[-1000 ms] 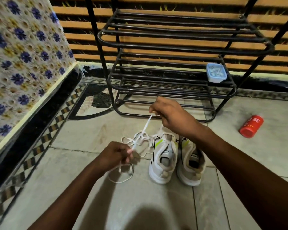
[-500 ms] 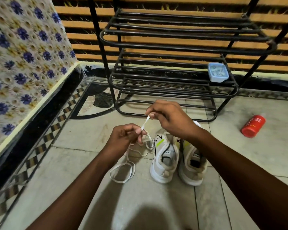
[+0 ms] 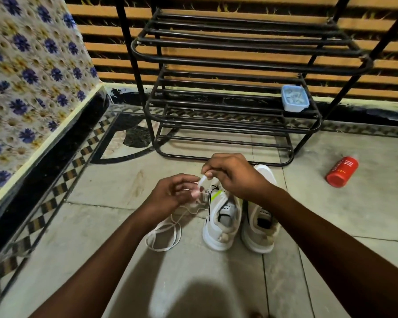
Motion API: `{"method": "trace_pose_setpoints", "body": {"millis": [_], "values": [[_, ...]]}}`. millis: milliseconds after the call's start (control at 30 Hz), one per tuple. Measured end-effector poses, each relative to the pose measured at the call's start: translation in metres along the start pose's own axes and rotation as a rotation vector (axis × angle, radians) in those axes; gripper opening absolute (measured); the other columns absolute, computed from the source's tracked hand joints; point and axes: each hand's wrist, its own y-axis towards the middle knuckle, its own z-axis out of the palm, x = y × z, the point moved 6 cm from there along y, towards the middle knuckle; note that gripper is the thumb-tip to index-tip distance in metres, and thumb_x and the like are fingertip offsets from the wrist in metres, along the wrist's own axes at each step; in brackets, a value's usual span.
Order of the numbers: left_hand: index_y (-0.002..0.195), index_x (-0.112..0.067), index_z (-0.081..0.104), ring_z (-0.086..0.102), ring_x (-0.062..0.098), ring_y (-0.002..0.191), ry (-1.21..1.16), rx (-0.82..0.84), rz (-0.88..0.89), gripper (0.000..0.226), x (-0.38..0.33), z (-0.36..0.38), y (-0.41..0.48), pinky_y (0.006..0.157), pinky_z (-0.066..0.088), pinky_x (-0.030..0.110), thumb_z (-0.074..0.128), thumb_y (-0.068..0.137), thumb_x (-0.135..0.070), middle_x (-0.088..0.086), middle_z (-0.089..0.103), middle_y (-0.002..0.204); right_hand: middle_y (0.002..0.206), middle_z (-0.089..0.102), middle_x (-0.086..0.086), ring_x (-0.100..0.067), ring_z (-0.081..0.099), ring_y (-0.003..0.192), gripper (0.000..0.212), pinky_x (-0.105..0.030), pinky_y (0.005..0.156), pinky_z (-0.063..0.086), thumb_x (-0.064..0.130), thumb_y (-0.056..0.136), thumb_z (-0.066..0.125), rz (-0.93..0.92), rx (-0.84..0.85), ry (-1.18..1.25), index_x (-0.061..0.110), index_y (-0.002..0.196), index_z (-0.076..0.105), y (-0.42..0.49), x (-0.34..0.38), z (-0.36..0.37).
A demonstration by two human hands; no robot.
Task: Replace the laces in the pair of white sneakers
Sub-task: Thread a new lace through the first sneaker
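Two white sneakers stand side by side on the tiled floor, toes pointing away: the left sneaker [image 3: 222,216] and the right sneaker [image 3: 261,226]. A white lace [image 3: 163,235] lies in loops on the floor left of them and runs up to my hands. My right hand [image 3: 233,174] pinches the end of the lace above the left sneaker's toe. My left hand [image 3: 174,193] pinches the same lace just below and to the left. The two hands are close together.
A black metal shoe rack [image 3: 234,106] stands right behind the sneakers, with a small blue container [image 3: 294,101] on a lower shelf. A red bottle [image 3: 341,172] lies on the floor to the right. A flower-patterned wall with a dark skirting runs along the left.
My left hand has risen from near the floor up to my right hand, taking the lace with it. The stretch of lace between my hands has become short.
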Motion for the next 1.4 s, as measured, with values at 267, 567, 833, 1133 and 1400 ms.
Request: {"method": "trace_pose_setpoints", "body": {"millis": [267,567,833,1133,1400], "values": [[0.072,-0.02,0.077,0.055,0.009,0.059,0.242,0.164,0.003,0.025,0.023,0.006,-0.001,0.061,0.04,0.023,0.071,0.096,-0.015,0.008,0.07,0.065,0.091,0.072,-0.004,-0.017,0.067,0.085,0.013,-0.017,0.075,0.048,0.0,0.092,0.065,0.069,-0.024,-0.075,0.004,0.098,0.075,-0.009,-0.021,-0.023],[0.11,-0.017,0.073,0.064,0.021,0.096,0.835,-0.06,0.082,0.034,0.047,0.006,0.039,0.083,0.053,0.037,0.072,0.08,-0.001,0.003,0.061,0.111,0.095,0.075,-0.01,-0.023,0.07,0.086,0.02,-0.027,0.079,0.052,-0.006,0.089,0.061,0.016,0.053,-0.083,0.0,0.1,0.076,-0.026,-0.028,-0.008],[0.093,-0.016,0.07,0.051,0.026,0.097,1.065,0.131,0.08,0.027,0.092,0.026,0.078,0.084,0.049,0.039,0.078,0.068,-0.018,0.007,0.063,0.091,0.08,0.072,-0.011,-0.026,0.067,0.068,0.021,-0.023,0.067,0.045,0.001,0.091,0.055,-0.017,0.05,-0.086,-0.001,0.093,0.076,-0.038,-0.035,-0.004],[0.084,-0.001,0.073,0.066,0.041,0.088,0.976,-0.151,-0.062,0.029,0.073,-0.03,0.107,0.076,0.043,0.038,0.064,0.081,-0.028,0.026,0.069,0.086,0.073,0.07,-0.008,-0.021,0.068,0.066,0.03,-0.039,0.067,0.055,-0.018,0.079,0.052,0.098,-0.005,0.012,0.001,0.089,0.073,-0.042,-0.059,-0.003],[0.11,0.002,0.067,0.062,0.04,0.108,0.993,-0.305,-0.089,0.027,0.054,-0.044,0.111,0.094,0.043,0.038,0.075,0.086,-0.009,0.026,0.067,0.11,0.086,0.064,-0.013,-0.026,0.063,0.077,0.014,-0.037,0.072,0.051,-0.007,0.085,0.068,0.093,-0.107,-0.018,0.003,0.089,0.077,-0.042,-0.062,-0.007]]}}
